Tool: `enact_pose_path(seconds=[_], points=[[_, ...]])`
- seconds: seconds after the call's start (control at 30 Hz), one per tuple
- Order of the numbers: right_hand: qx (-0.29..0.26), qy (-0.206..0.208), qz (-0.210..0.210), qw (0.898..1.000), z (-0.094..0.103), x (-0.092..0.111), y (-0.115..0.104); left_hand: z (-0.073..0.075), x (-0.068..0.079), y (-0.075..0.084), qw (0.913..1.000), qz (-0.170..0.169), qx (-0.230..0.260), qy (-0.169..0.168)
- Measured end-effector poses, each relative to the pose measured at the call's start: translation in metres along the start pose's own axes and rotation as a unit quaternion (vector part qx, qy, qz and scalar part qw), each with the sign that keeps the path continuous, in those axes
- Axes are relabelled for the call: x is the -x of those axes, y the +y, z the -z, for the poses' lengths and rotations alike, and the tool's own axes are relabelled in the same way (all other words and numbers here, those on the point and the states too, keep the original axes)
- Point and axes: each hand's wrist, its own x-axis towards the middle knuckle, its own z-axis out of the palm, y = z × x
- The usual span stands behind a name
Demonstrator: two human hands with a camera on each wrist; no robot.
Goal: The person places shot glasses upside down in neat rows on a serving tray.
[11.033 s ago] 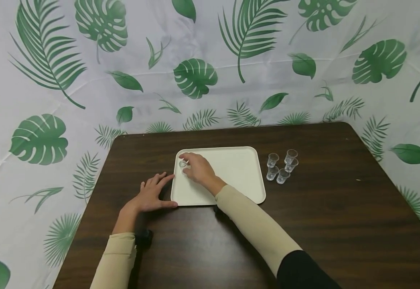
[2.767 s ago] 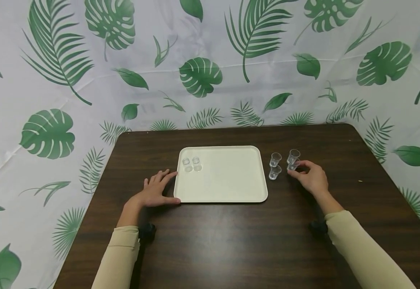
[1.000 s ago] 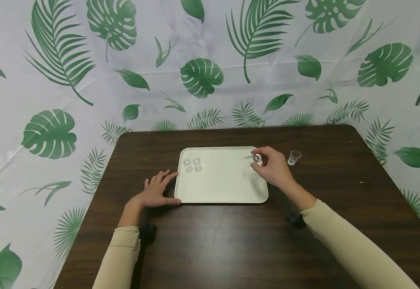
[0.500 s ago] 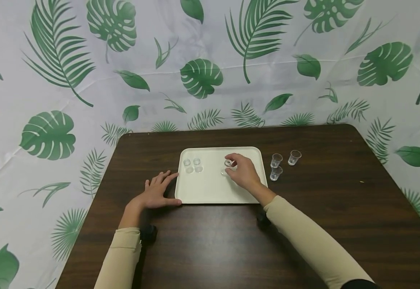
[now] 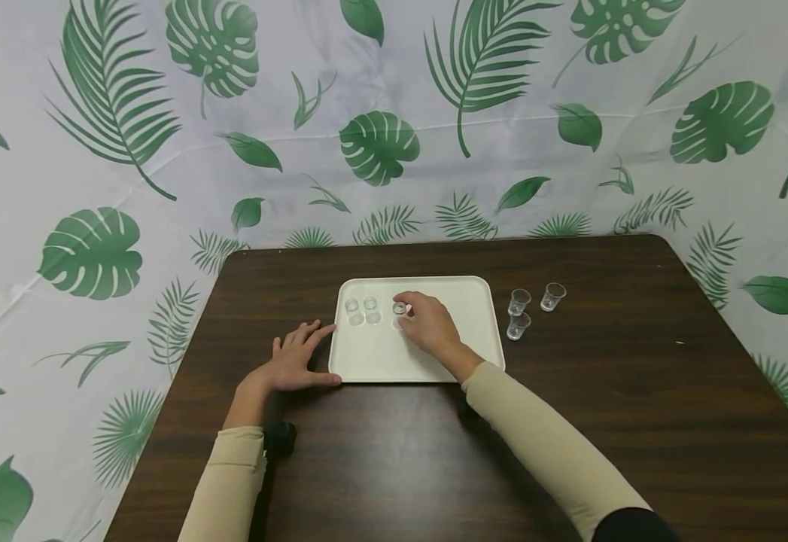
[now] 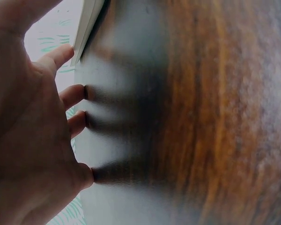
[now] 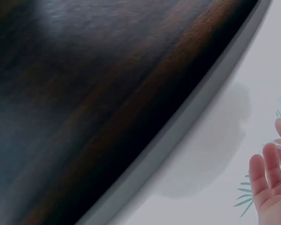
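My right hand (image 5: 430,324) pinches a small clear cup (image 5: 400,308) between thumb and fingers, over the left-middle part of the cream tray (image 5: 427,361). Just left of it, two matching clear cups (image 5: 370,305) stand side by side near the tray's back left corner, narrow end up. My left hand (image 5: 290,363) lies with spread fingers at the tray's left side, index fingertip and thumb touching the rim. In the left wrist view, its other fingertips (image 6: 77,123) rest on the table. The right wrist view catches only part of the right hand (image 7: 271,187) at the edge.
Three more clear cups (image 5: 518,302) stand mouth up on the dark wooden table (image 5: 380,452), just right of the tray. A white cloth (image 5: 285,188) printed with green leaves hangs behind the table and down its sides.
My right hand took a cup from the right-hand group and carried it left across the tray. Eleven seconds ago it was at the tray's left end with another cup. My left hand stays put.
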Motion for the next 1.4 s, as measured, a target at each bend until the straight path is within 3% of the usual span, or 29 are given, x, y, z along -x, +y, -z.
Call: enact_pose_path(seconds=[0.33, 0.67, 0.93, 1.13, 1.4], points=[[0.003, 0.02, 0.021, 1.0, -0.011, -0.009, -0.004, 0.0, 0.0, 0.001, 1.0, 0.005, 0.001, 0.0], [-0.008, 0.023, -0.002, 1.0, -0.016, -0.012, -0.007, 0.0, 0.0, 0.001, 1.0, 0.002, 0.003, 0.0], [-0.014, 0.024, 0.005, 1.0, -0.017, -0.014, -0.008, 0.0, 0.0, -0.001, 1.0, 0.005, -0.002, 0.0], [0.007, 0.014, -0.008, 1.0, -0.016, -0.013, -0.008, 0.0, 0.001, 0.0, 1.0, 0.004, 0.001, 0.002], [0.01, 0.037, -0.006, 0.999, -0.013, -0.009, -0.005, 0.0, 0.002, 0.001, 1.0, 0.0, 0.005, 0.004]])
